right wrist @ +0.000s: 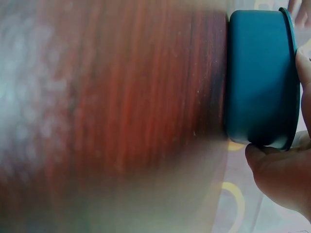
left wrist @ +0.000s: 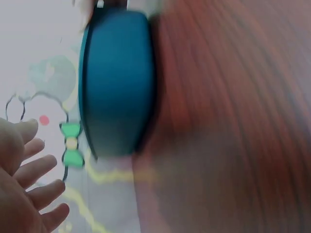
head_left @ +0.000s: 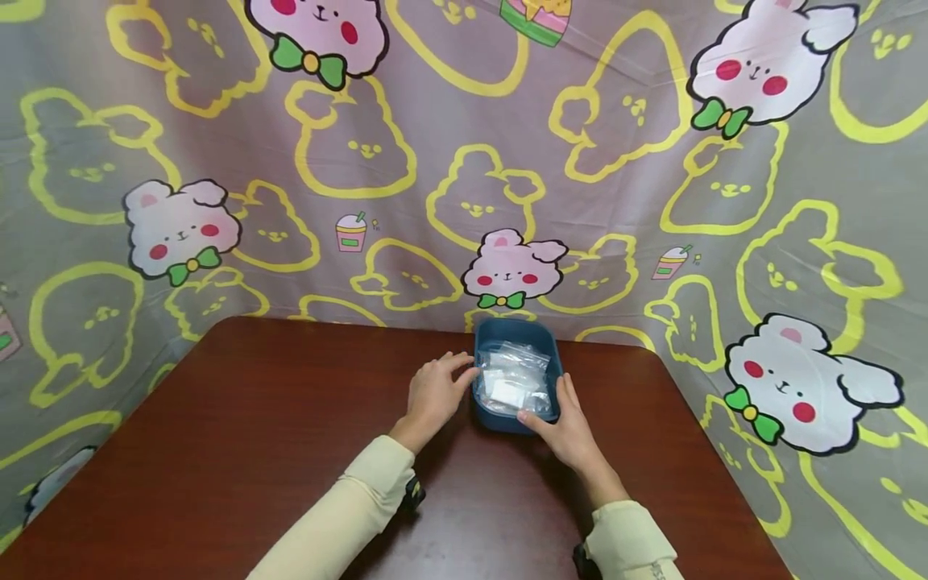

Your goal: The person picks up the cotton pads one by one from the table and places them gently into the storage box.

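Note:
A blue plastic bin (head_left: 511, 422) stands at the far edge of the table. Inside it lie clear zip bags (head_left: 511, 379), one with something white in it; how many bags there are I cannot tell. My right hand (head_left: 573, 431) grips the bin's near right corner, thumb at the near rim and fingers along the right side. In the right wrist view the right hand (right wrist: 282, 177) touches the bin (right wrist: 262, 77) with thumb and a finger. At the bin's left rim is my left hand (head_left: 435, 395); its fingers (left wrist: 36, 170) are spread and loosely bent, holding nothing.
The brown wooden table (head_left: 275, 427) extends to the left of the bin and towards me. Just behind its far edge hangs a grey curtain (head_left: 413, 217) printed with cartoon rabbits, which also runs along both sides.

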The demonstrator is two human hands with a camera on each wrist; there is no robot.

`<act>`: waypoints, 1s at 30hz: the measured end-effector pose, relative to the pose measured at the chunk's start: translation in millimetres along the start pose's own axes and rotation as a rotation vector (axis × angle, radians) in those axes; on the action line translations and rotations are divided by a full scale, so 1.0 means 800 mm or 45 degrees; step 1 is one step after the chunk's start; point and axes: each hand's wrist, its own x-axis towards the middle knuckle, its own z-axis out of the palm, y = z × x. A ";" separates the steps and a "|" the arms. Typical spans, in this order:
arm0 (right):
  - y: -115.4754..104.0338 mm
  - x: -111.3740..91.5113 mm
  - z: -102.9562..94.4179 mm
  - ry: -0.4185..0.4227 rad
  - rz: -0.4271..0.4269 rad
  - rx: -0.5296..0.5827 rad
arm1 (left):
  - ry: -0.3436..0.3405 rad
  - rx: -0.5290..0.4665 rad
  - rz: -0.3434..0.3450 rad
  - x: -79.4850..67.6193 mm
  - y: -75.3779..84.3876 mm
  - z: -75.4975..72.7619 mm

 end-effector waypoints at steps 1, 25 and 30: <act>0.001 0.000 -0.001 -0.007 0.004 -0.007 | 0.000 0.006 -0.012 -0.001 -0.007 -0.008; 0.012 -0.001 -0.046 -0.046 -0.006 -0.477 | -0.052 0.473 -0.119 -0.036 -0.163 -0.166; 0.023 -0.006 -0.058 0.002 -0.063 -0.509 | -0.207 0.484 -0.160 -0.033 -0.172 -0.182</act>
